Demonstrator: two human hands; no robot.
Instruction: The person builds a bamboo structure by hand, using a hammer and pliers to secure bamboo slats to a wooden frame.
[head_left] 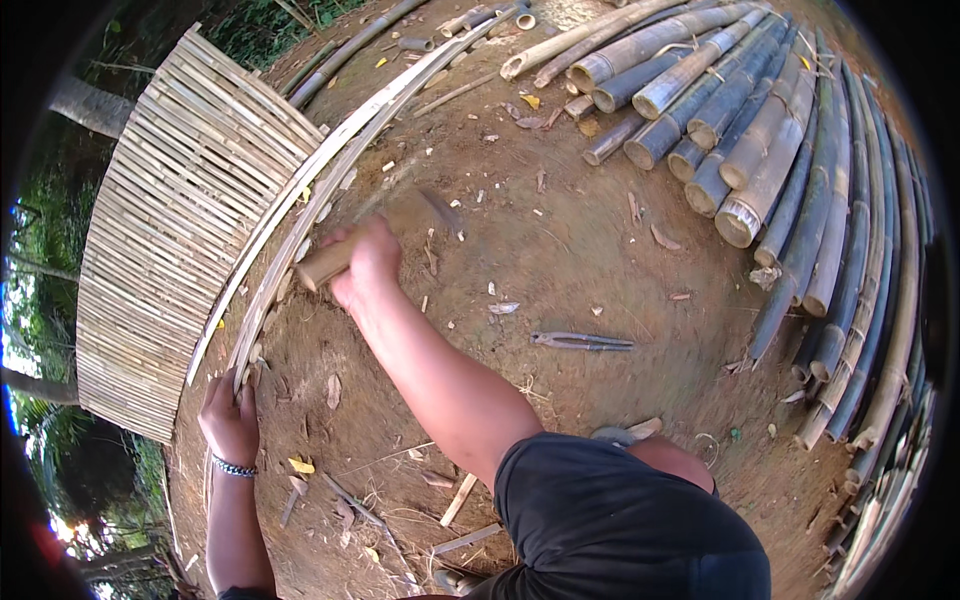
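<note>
My left hand [230, 412] is closed around the near end of a long split bamboo strip [268, 290], which curves away toward the far top of the view. A beaded bracelet circles that wrist. Just right of the strips, my right hand [368, 262] grips a thick brown wooden-handled tool [322, 264]. Motion smears the tool's far end, so its exact kind cannot be made out. A paler split bamboo strip [300, 180] runs alongside the held one, between it and a slatted bamboo panel [190, 220].
Stacked bamboo poles [690, 100] fill the right side, several tied in bundles. Pincers [582, 342] lie on the brown dirt ground [480, 380] among chips and dry leaves. Short flat bamboo pieces [460, 500] lie near my leg. Trees [95, 108] stand beyond the panel.
</note>
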